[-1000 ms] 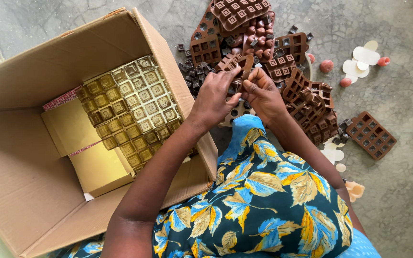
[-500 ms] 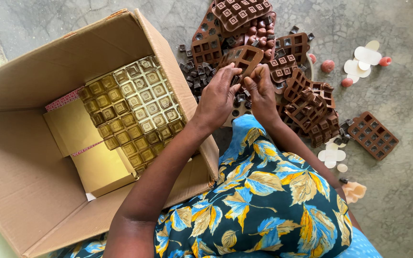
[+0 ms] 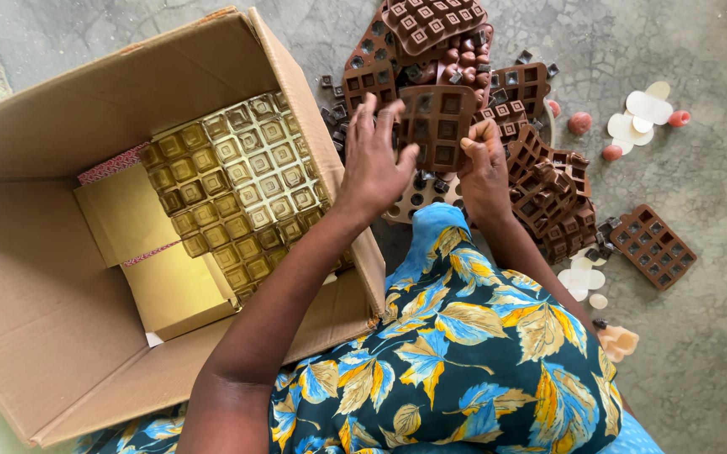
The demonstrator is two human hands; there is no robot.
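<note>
Grey mottled stone floor [image 3: 700, 353], littered with brown moulds, loose dark cubes, pink balls and white cut-outs. Open cardboard box [image 3: 61, 277] sits left, with gold cavity trays [image 3: 237, 185] inside. Brown mould [image 3: 437, 124] is now flat and facing up over the mould pile [image 3: 548, 193]; before it was bent and edge-on. Right hand [image 3: 485, 164] pinches its right edge. Left hand [image 3: 374, 160] has opened, fingers spread, thumb on the left edge.

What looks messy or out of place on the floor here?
Small dark chocolate squares lie scattered loose on the floor beside the heaped brown moulds. One brown mould sits apart to the right, and pink pieces lie strewn near white cut-outs.
</note>
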